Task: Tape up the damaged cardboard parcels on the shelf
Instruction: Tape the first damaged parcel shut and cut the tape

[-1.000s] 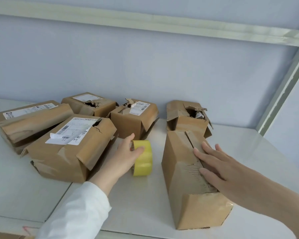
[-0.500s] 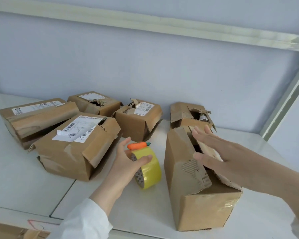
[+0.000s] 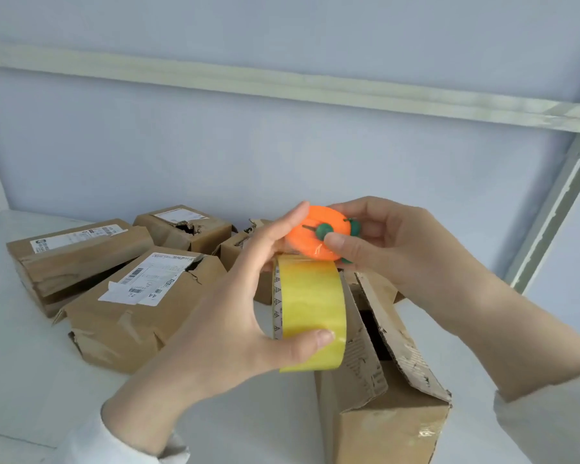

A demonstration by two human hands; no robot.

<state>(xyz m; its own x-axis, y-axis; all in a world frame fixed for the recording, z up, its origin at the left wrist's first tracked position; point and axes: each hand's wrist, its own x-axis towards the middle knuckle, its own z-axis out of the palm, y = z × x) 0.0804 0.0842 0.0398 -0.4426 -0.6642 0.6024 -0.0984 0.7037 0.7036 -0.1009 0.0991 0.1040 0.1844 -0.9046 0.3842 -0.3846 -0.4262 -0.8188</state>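
Yellow tape roll (image 3: 310,306) is held above the shelf (image 3: 21,363), gripped by the left hand (image 3: 228,329), thumb on its outer face. The right hand (image 3: 392,242) pinches the orange cutter (image 3: 315,236) at the roll's top. A torn-open parcel (image 3: 382,423) stands beneath, near right; other damaged parcels (image 3: 131,316) lie far left.
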